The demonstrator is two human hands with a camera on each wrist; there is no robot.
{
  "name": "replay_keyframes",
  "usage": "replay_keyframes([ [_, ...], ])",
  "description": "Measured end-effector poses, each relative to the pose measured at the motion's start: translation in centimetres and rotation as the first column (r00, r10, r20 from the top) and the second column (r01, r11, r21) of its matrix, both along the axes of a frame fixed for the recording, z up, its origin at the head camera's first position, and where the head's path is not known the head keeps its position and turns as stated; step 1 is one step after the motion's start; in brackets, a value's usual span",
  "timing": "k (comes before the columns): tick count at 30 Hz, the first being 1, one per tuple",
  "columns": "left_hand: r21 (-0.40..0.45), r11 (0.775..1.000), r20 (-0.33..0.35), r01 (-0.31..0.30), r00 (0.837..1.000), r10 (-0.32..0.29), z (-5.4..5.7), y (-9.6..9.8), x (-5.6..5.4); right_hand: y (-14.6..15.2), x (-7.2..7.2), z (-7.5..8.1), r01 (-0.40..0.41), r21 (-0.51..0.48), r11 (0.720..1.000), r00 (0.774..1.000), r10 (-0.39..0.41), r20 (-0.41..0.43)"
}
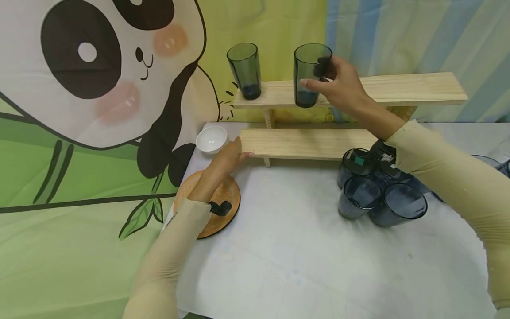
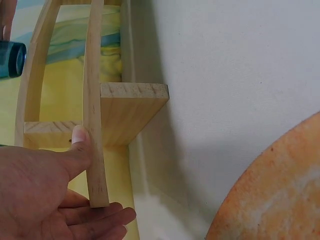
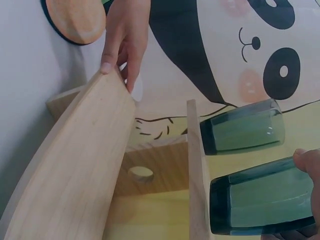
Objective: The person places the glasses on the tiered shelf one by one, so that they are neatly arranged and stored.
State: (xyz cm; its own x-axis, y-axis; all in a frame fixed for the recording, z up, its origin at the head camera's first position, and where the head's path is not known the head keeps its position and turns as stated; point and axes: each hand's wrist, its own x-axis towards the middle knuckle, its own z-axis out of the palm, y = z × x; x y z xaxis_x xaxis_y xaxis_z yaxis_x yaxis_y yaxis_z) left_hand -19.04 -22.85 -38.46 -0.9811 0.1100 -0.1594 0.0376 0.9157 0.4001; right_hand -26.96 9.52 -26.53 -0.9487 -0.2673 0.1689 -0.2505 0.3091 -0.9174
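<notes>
Tall green-tinted glass point(image 1: 312, 66), held at the front of the upper shelf point(image 1: 410, 88) of a pale wooden stand. The right hand point(image 1: 344, 86) grasps it from the right, thumb against the near wall; the base lies level with the plank's front edge, and whether the two touch cannot be told. A second glass point(image 1: 244, 66), similar in form, stands at the shelf's left end. The left hand point(image 1: 228, 158) grips the left end of the lower shelf point(image 1: 307, 141), thumb on the upper face and fingers beneath, as the left wrist view shows. A side support point(image 3: 165, 160) joining the planks is pierced by a round hole.

Surface: white tabletop point(image 1: 295, 252), matt, with faint smudges. At its left side lie a round orange-brown plate point(image 1: 228, 195) with a dark rim, partly beneath the left forearm, and a white bowl point(image 1: 210, 138) just beside the left hand. At right, a cluster of blue-tinted glasses point(image 1: 402, 206) is partly covered by the right forearm.

Room: a printed cloth backdrop point(image 1: 159, 97) hangs behind the stand and along the left, bearing a large panda over green, a yellow field, and blue stripes at right. Both sleeves are beige.
</notes>
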Motion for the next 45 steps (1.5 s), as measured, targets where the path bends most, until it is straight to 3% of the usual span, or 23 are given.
replay_keyframes([
  [5,0.004,1.0,-0.014,0.012,1.0,-0.012,-0.1,0.1,-0.2,-1.8,-1.2,0.4,0.014,0.017,1.0,0.999,-0.014,0.052],
  [12,-0.01,1.0,-0.014,0.021,1.0,-0.021,0.2,0.5,-0.6,-3.4,-2.6,0.5,0.06,0.071,0.996,0.998,-0.062,0.019],
  [13,-0.011,1.0,-0.014,0.023,1.0,-0.024,-0.6,-0.1,-1.2,-3.6,-2.8,0.5,0.064,0.076,0.995,0.998,-0.065,0.012],
  [14,-0.017,1.0,-0.011,0.021,1.0,-0.021,-0.6,0.0,-1.2,-3.9,-2.9,0.5,0.068,0.081,0.994,0.998,-0.069,0.006],
  [19,-0.029,0.999,0.013,0.015,1.0,-0.015,-0.5,-0.2,-1.2,-5.2,-3.7,0.6,0.09,0.093,0.992,0.996,-0.091,0.005],
  [20,-0.034,0.999,0.018,0.011,1.0,-0.011,0.4,0.4,-0.6,-5.4,-3.8,0.6,0.093,0.094,0.991,0.996,-0.094,0.009],
  [39,0.001,1.0,-0.004,0.03,1.0,-0.03,0.0,0.7,-0.8,-7.2,-4.3,0.2,0.067,0.149,0.987,0.997,-0.072,0.028],
  [45,-0.003,0.999,0.004,0.034,0.999,-0.034,0.3,0.8,-0.9,-6.1,-4.2,1.0,-0.008,0.225,0.974,0.994,-0.017,0.109],
])
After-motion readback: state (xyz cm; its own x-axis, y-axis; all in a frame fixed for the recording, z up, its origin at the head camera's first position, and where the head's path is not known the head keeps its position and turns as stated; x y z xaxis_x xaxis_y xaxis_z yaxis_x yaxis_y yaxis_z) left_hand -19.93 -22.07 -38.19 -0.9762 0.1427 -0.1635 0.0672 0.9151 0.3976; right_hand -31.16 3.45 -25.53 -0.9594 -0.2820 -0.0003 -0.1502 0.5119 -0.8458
